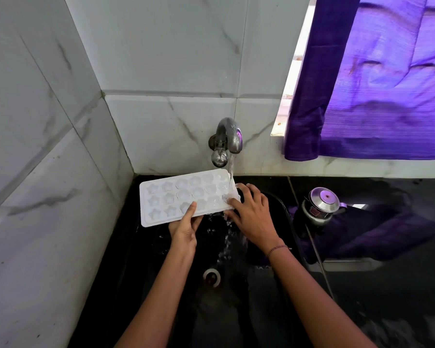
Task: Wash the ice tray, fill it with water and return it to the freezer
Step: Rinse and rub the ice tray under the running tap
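A white ice tray (171, 197) with star-shaped and round cups is held level over the black sink (269, 272). My left hand (185, 228) grips its near long edge, thumb on top. My right hand (251, 214) holds the tray's right end, thumb on top and fingers wrapped round the edge. A metal tap (227, 136) on the tiled wall runs, and its stream (231, 167) strikes the tray's right end. Water spills off the tray into the sink, toward the drain (212, 277).
A steel pot with a lid (320, 205) stands on the black counter right of the sink. A purple curtain (377, 84) hangs over the window at the upper right. White marble-pattern tiles (48, 146) close off the left side and the back.
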